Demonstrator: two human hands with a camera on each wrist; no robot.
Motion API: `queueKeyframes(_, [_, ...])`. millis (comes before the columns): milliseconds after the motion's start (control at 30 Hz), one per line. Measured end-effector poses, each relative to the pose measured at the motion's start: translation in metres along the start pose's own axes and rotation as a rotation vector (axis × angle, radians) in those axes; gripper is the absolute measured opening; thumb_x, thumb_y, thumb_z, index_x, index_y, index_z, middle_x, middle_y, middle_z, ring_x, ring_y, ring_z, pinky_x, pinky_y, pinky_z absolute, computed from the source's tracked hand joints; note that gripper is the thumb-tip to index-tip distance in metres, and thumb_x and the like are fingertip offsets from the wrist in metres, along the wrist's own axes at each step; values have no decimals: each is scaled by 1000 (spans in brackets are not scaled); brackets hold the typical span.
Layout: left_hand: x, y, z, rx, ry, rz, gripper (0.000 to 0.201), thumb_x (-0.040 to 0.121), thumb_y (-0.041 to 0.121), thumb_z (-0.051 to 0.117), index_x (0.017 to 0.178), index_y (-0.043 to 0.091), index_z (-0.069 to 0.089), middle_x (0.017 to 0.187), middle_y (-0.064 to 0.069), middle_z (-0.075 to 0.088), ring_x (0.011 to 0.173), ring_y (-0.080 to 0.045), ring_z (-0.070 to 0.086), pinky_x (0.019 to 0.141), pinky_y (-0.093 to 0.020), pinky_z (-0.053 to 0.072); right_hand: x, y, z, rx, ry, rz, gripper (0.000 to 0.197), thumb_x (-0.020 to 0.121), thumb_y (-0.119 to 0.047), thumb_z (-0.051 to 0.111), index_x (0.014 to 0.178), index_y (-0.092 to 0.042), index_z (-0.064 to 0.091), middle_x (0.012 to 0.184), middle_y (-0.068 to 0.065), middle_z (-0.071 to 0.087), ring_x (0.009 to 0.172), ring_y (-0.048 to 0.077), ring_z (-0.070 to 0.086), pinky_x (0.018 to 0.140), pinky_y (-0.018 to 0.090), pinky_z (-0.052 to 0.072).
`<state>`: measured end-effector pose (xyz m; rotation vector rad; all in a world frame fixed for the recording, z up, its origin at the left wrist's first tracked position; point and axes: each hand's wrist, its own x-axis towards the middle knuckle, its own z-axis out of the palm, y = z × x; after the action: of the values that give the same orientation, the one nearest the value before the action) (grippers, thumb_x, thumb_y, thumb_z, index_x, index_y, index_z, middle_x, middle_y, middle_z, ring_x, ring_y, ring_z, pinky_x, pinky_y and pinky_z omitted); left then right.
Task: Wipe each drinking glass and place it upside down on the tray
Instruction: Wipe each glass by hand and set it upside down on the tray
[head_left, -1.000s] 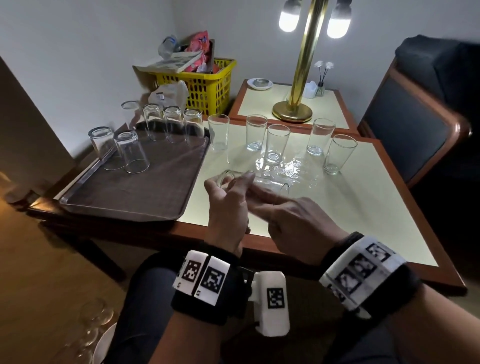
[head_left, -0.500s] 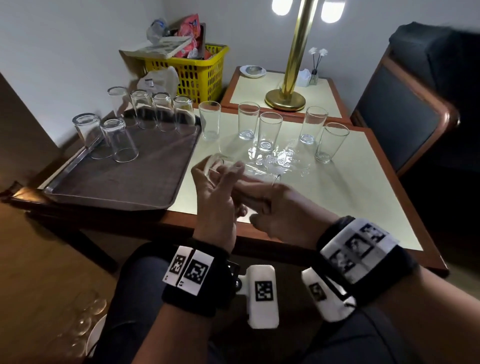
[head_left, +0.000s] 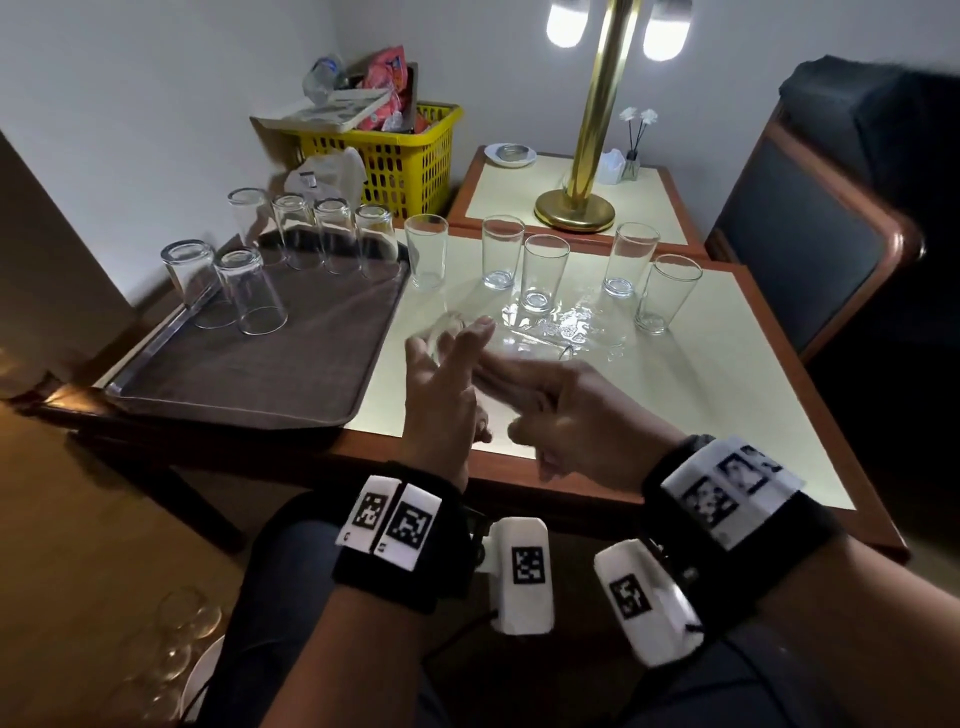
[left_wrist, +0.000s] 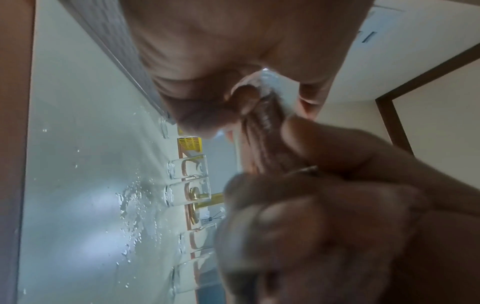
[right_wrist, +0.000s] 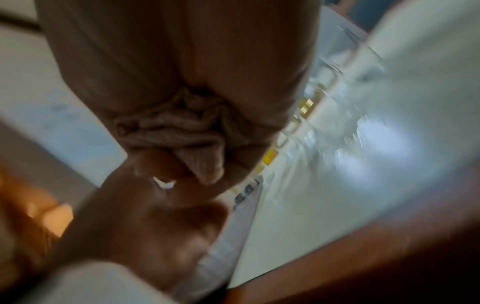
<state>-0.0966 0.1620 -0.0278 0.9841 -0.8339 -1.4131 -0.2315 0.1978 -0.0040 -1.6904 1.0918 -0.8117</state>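
Wiping step: the left hand cradles a clear tumbler glass sideways beside the brown tray; the right hand's fingers reach inside. Grip unclear. Next, flipping it onto the tray.

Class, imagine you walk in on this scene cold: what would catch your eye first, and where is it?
Probably the two hands at the table's near edge, the left hand and right hand working on a glass held on its side between them. Next, six glasses stand upside down on the brown tray at left, while five stand upright on the table behind the hands. At the back, a brass lamp glows beside a yellow basket.
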Motion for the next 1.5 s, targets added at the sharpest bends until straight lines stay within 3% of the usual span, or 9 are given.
queueKeyframes(167, [1,-6,2,-62,51,6,39,90,30,73,114,17,45,83,-9,51,53,-13,46,44,-25,35,5,12,5,-283,5,-50,95,79,21,50,153,-37,41,161,-12,37,132,19,57,95,38,59])
queueKeyframes(300, [3,-7,0,-112,-103,74,36,84,34,72,110,25,50,92,-13,54,64,-21,50,50,-29,36,5,10,-3,446,-24,135,73,86,20,58,145,-23,54,65,13,68,42,14,60,43,26,54])
queueKeyframes(500, [9,-9,3,-21,39,-39,45,87,31,75,117,14,46,85,-7,52,49,-11,45,42,-23,34,3,20,3,-553,61,-134,94,78,19,48,148,-44,46,158,-28,30,133,13,56,99,43,57])
queueKeyframes(667, [9,-11,-1,-90,-93,72,43,83,34,75,115,20,50,93,-11,53,60,-15,49,47,-27,36,8,17,0,270,-34,38,76,84,25,56,142,-24,55,129,-5,69,53,13,67,44,20,52])
queueKeyframes(867, [7,-17,-1,-19,-46,-30,38,85,34,75,108,31,45,87,-6,55,53,-11,50,45,-25,37,12,23,2,-28,80,44,92,78,19,49,148,-39,48,160,-15,35,123,14,64,91,29,59])
queueKeyframes(1000, [6,-21,-3,-163,-103,95,41,82,24,75,112,21,47,83,-2,56,61,-13,55,49,-25,41,14,14,5,512,-35,101,71,81,24,59,135,-21,62,127,25,66,39,6,59,38,20,48])
queueKeyframes(1167, [12,-22,-2,59,88,-76,47,80,36,78,113,17,49,91,-10,56,53,-13,50,48,-26,41,17,16,2,158,97,143,91,78,18,49,148,-40,48,157,-26,35,126,-2,57,96,26,56])
queueKeyframes(1333, [9,-21,-2,-194,-99,78,32,84,16,74,101,24,48,84,-1,56,64,-14,54,51,-27,41,18,24,-1,534,24,221,77,82,24,60,136,-30,59,94,9,78,44,10,61,40,21,49])
queueKeyframes(1500, [17,-21,-1,58,68,-40,42,92,41,69,115,10,53,78,-3,56,49,-12,47,46,-25,39,22,18,3,46,163,119,94,80,12,40,150,-51,38,158,-30,27,124,12,63,95,23,56])
